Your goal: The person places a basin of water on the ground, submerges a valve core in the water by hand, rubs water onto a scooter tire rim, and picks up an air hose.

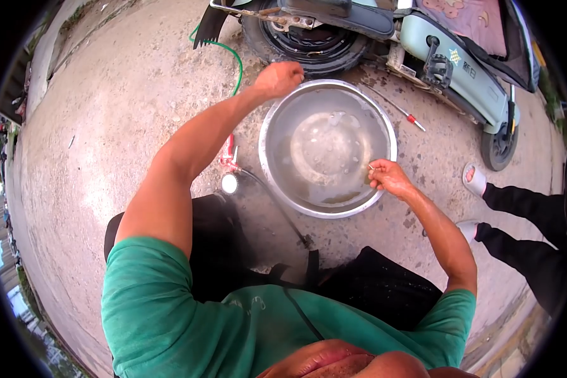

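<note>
Our right hand [390,178] pinches a small piece [371,167], long axis leftward, by the basin [264,146]; whether our left hand [278,79] grips, we cannot tell.

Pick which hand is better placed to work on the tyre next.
Left, I'd say: the left hand is close beside the tyre. The right hand is farther off, at the right side of the basin, and seems to pinch a small object.

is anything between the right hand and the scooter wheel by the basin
Yes: the metal basin. The right hand is at the basin's right rim, and the basin's width lies between it and the scooter wheel beyond. Nothing else visible stands between.
</note>
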A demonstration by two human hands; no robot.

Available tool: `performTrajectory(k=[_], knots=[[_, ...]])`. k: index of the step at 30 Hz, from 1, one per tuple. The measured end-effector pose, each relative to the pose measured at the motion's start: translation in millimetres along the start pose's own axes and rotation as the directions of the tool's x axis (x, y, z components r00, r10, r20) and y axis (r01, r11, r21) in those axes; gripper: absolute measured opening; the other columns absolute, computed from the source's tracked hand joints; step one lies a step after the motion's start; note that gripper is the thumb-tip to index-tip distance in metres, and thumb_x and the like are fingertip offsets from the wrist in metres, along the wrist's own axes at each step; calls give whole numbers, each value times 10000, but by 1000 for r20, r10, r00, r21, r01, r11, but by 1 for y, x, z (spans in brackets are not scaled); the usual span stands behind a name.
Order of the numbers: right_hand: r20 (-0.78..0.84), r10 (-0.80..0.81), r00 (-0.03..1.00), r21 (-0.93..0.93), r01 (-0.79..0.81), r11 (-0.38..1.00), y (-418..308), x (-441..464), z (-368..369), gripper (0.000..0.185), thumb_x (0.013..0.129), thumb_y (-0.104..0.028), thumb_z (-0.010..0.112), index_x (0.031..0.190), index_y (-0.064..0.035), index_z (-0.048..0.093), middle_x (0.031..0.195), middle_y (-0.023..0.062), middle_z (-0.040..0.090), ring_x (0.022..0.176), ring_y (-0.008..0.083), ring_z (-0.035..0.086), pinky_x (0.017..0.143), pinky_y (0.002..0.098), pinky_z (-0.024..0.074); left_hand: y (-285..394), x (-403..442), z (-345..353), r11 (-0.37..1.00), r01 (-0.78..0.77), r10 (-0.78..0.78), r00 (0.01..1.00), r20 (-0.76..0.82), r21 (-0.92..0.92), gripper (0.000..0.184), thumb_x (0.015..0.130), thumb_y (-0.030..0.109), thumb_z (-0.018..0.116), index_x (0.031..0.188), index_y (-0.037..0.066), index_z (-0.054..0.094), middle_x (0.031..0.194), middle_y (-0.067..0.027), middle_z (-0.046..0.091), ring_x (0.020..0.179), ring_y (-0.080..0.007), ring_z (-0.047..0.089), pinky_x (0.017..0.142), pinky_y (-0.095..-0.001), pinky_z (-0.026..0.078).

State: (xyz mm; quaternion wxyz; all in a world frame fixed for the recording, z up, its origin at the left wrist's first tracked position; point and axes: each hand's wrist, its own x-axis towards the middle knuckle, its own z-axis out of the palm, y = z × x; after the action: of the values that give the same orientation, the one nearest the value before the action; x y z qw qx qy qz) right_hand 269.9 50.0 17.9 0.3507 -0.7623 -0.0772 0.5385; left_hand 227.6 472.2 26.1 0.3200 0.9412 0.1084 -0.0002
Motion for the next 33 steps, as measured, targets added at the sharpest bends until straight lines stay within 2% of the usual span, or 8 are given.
performTrajectory(k=[12,15,17,19,21,24,29,33], knots=[[0,38,999,-24,-38,999,-6,1,2,229,931,-157,612,1139,-63,611,905,6,654,695,81,618,597,244,486,20,-70,87,864,-338,268,936,228,373,221,860,247,586,964,60,641,901,-182,670,784,-311,691,639,-439,541],[9,30,1000,-24,-30,999,-3,2,1,228,929,-159,609,1137,-64,612,897,5,653,694,81,615,603,243,487,35,-31,71,964,266,-152,541,828,3,255,905,280,588,927,32,640,823,-140,678,693,-237,682,575,-372,528],[13,21,1000,-20,-21,1000,-2,3,0,228,927,-160,608,1134,-63,613,890,4,653,694,81,615,605,243,487,19,-11,60,612,616,-20,639,769,-496,300,941,316,593,919,22,649,802,-110,693,632,-202,662,580,-344,542],[14,15,1000,-12,-14,1000,-1,3,0,227,925,-161,608,1130,-63,613,881,3,652,695,80,615,606,243,488,16,21,21,237,525,-40,846,532,-817,287,958,299,587,969,20,655,882,-119,705,712,-212,679,656,-341,568],[4,26,1000,-29,-26,999,-5,-1,3,229,922,-159,609,1129,-61,613,880,5,654,697,82,616,609,245,490,13,37,-21,453,303,-438,895,87,-839,286,940,221,633,1122,1,634,984,-134,699,875,-211,680,773,-332,564],[0,-2,1000,-21,2,1000,-5,0,-2,233,921,-156,609,1132,-56,612,882,10,657,700,85,619,609,249,494,-55,50,-37,844,140,-395,815,-424,-517,319,910,197,658,1158,-3,651,985,-97,710,893,-156,671,769,-294,535],[12,10,1000,-12,-9,1000,-2,1,0,244,922,-154,607,1142,-48,612,885,17,663,707,88,626,598,253,495,-74,30,-50,957,228,-291,711,-640,-181,461,845,294,689,1203,7,661,1033,-165,721,975,-296,690,876,-363,527],[4,12,1000,-20,-12,1000,-3,3,-1,236,919,-153,613,1130,-47,619,883,20,666,696,89,627,584,250,488,-77,25,-40,953,300,-279,789,-548,-54,449,828,275,666,1179,-5,669,1047,-206,709,1006,-341,681,891,-400,525]])
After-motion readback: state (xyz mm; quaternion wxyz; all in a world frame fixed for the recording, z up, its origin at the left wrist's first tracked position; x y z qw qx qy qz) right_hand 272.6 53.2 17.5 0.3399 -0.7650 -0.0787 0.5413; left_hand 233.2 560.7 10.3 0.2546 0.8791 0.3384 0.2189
